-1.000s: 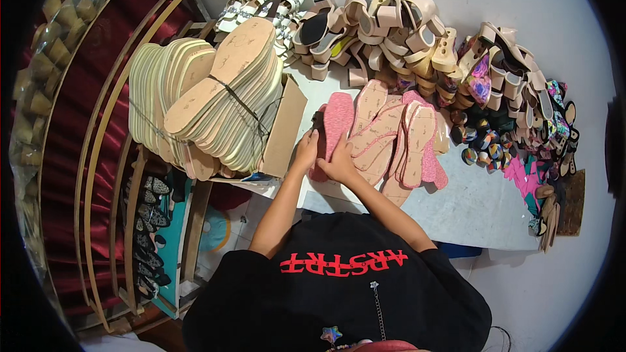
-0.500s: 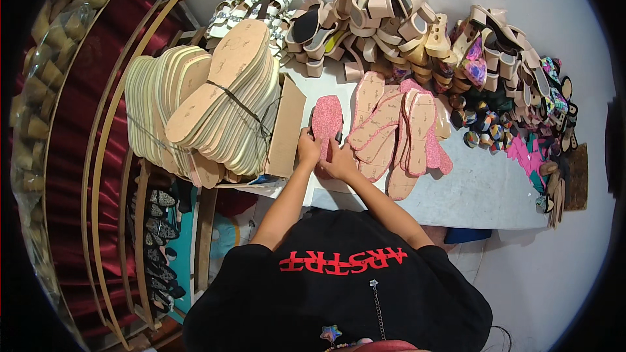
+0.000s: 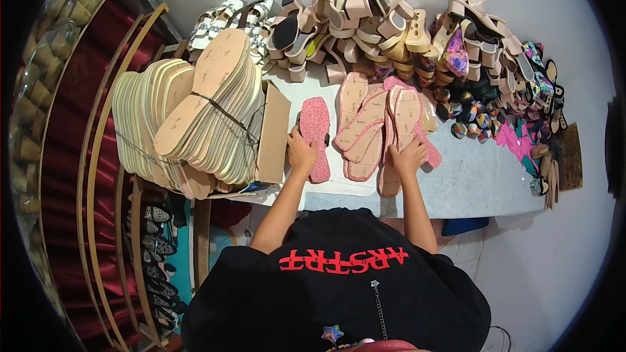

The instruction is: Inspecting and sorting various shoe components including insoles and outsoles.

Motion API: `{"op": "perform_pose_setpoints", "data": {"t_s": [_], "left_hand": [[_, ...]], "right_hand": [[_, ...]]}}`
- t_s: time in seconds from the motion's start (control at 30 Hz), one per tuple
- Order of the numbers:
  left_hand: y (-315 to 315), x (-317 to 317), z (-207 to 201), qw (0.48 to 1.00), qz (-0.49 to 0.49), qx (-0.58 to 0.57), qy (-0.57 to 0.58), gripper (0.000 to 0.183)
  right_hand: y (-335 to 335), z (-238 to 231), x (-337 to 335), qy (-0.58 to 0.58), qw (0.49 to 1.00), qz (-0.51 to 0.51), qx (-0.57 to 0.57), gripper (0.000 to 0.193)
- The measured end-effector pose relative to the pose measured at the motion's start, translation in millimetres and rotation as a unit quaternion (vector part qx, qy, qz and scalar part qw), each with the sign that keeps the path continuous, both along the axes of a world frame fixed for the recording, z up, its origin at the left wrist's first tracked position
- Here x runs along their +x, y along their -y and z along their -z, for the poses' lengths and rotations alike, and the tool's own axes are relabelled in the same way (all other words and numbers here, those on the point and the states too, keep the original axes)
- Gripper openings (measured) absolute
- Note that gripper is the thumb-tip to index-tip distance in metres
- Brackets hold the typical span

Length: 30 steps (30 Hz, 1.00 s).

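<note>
A pink glittery insole [image 3: 315, 114] lies lengthwise on the white sheet, toe end away from me. My left hand [image 3: 302, 154] grips its left edge near the middle. A small dark thing [image 3: 327, 139] pokes out at its right side; I cannot make out what it is. To the right lies a spread pile of similar insoles [image 3: 362, 132], mostly beige side up with pink edges. My right hand [image 3: 409, 157] is closed on the lower end of a beige-side-up insole [image 3: 408, 109] on top of that pile; its fingertips are partly hidden.
Large tied stacks of beige insole boards [image 3: 218, 101] and a cardboard flap [image 3: 273, 132] stand close on the left. Heeled sandals [image 3: 365, 19] heap along the wall behind. Patterned round pieces [image 3: 476, 117] and pink fabric scraps [image 3: 518, 145] lie at the right.
My right hand has left the pink insole and moved right onto the pile. My left hand stays at the pink insole's left edge. The whole view has shifted slightly.
</note>
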<state>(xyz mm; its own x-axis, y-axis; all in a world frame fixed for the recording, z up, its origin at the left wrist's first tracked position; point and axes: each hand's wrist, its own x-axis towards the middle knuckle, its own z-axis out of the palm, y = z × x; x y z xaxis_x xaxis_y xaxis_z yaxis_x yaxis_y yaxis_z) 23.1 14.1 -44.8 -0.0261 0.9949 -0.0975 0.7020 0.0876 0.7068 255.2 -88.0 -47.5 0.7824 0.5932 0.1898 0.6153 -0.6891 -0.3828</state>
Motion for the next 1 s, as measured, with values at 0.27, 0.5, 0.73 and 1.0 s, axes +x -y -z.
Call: {"op": "perform_pose_setpoints", "data": {"t_s": [0.27, 0.5, 0.73, 1.0], "left_hand": [[-0.9, -1.1, 28.9, 0.968, 0.148, 0.186, -0.075, 0.078], [-4.1, -6.6, 42.0, 0.962, 0.174, 0.114, -0.174, 0.075], [-9.6, -4.2, 39.2, 0.968, 0.171, 0.129, -0.128, 0.073], [-15.3, -9.6, 42.9, 0.984, 0.096, 0.138, -0.061, 0.074]], "right_hand": [[-6.0, 3.3, 2.4, -0.02, 1.0, 0.001, -0.014, 0.066], [-5.2, 2.1, 7.3, -0.042, 0.999, -0.025, 0.022, 0.062], [-6.8, -4.1, -0.4, -0.025, 0.998, -0.02, 0.061, 0.064], [-25.0, -10.4, -37.0, -0.188, 0.957, -0.14, 0.169, 0.072]]}}
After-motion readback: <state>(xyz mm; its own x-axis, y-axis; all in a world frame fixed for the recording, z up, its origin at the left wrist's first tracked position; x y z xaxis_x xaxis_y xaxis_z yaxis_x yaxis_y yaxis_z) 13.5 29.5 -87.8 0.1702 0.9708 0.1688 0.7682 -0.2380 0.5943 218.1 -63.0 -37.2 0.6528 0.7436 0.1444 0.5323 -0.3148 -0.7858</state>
